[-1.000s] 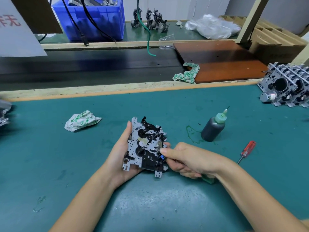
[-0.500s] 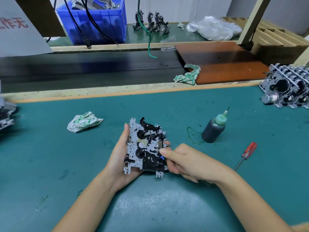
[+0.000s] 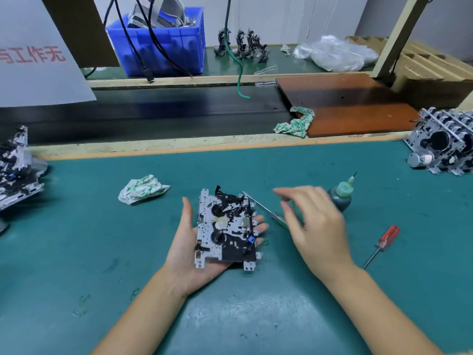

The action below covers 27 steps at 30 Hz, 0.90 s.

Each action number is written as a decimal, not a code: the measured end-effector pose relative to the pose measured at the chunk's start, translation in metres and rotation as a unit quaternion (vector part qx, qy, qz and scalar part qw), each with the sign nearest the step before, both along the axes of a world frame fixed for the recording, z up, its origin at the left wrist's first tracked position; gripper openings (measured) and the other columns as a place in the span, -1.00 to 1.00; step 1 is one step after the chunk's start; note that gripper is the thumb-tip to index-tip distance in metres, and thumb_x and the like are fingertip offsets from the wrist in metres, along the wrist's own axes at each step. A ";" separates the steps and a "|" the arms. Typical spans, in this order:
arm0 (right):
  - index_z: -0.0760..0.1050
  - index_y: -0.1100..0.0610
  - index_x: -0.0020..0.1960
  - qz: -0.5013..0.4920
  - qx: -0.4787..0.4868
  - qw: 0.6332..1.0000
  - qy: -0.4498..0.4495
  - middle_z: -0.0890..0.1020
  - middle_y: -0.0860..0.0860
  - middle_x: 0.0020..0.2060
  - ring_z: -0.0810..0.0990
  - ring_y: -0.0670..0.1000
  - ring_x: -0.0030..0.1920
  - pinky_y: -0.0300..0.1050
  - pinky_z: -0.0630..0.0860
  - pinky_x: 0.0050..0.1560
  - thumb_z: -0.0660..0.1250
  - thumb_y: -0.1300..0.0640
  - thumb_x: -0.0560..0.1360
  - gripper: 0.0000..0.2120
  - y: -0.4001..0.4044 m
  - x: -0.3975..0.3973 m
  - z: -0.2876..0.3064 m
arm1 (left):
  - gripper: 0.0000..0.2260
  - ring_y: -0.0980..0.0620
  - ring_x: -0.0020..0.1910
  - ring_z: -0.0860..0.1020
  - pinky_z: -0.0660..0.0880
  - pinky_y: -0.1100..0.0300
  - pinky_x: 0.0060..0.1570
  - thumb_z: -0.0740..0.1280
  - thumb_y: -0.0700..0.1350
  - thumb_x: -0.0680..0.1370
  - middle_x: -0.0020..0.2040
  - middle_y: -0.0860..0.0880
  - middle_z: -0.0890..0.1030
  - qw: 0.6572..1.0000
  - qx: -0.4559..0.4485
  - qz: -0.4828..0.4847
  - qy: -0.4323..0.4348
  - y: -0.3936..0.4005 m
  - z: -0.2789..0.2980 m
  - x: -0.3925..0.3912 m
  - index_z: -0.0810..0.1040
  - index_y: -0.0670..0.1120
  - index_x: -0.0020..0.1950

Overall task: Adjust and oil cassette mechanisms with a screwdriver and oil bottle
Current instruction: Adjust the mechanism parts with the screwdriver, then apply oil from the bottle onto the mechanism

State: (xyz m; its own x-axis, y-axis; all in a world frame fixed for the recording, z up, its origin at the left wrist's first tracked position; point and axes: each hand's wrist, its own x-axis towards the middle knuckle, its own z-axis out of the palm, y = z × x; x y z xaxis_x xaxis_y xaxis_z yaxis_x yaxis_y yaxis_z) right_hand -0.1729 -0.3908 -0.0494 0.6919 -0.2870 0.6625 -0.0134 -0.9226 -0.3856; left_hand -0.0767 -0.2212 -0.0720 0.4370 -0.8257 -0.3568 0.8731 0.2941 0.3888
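Observation:
A cassette mechanism point(image 3: 225, 231), a silver plate with black parts, lies face up on my left hand point(image 3: 184, 242). The thumb points straight up beside its left edge and fingertips show past its right edge. My right hand point(image 3: 317, 226) hovers blurred just right of it with spread fingers, apart from the mechanism. A thin-shafted screwdriver with a green handle point(image 3: 258, 204) slants between the mechanism and that hand, its handle at the thumb. The dark oil bottle point(image 3: 341, 197) with a green nozzle stands right behind the hand. A red-handled screwdriver point(image 3: 386, 239) lies on the mat to the right.
A crumpled rag point(image 3: 140, 190) lies left of the mechanism, and another point(image 3: 297, 125) lies by the brown board point(image 3: 358, 119). Stacked mechanisms sit at the right edge point(image 3: 442, 152) and the left edge point(image 3: 15, 172). A dark conveyor belt point(image 3: 153, 116) runs behind the mat.
My right hand has come off the mechanism, opened its fingers and moved right toward the oil bottle. The green screwdriver's shaft now shows. My left thumb has straightened off the mechanism.

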 end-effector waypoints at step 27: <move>0.50 0.11 0.00 0.152 0.679 0.713 -0.089 0.50 -0.07 -0.43 0.21 -0.17 -0.56 -0.36 0.20 -0.61 0.44 0.16 0.36 -0.76 -0.015 -0.001 0.009 | -0.32 -0.38 0.34 0.36 0.25 -0.25 0.34 0.08 0.24 0.56 0.35 -0.43 0.35 0.996 -0.008 -0.089 0.020 0.003 0.002 0.005 0.44 -0.35 0.32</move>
State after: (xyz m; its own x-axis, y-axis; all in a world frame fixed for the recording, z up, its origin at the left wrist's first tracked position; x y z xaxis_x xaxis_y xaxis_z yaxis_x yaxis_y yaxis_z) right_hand -0.1741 -0.4056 -0.0399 0.7986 -0.6019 0.0020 0.2687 0.3535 -0.8960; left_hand -0.0716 -0.2178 -0.0704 0.2692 -0.8946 -0.3566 0.9264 0.1393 0.3498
